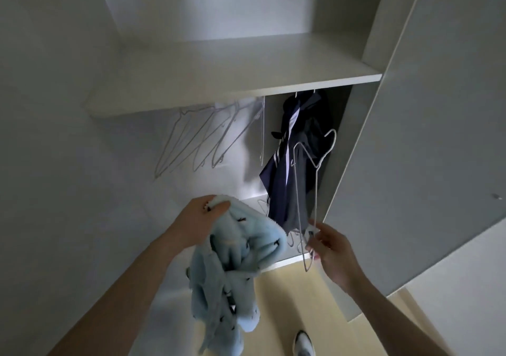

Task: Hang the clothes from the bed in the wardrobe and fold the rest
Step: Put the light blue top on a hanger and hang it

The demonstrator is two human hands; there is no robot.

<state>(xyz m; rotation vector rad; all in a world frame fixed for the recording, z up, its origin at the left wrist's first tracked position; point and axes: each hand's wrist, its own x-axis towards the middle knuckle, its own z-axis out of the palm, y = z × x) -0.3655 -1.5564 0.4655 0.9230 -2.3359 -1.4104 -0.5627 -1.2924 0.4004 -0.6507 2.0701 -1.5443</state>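
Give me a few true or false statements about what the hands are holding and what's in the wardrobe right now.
1. The left hand grips a light blue fleece garment. True.
2. The right hand holds nothing. False: it pinches a white wire hanger.
3. Dark clothes hang in the wardrobe. True.
4. The empty hangers lie on the shelf. False: they hang beneath it.
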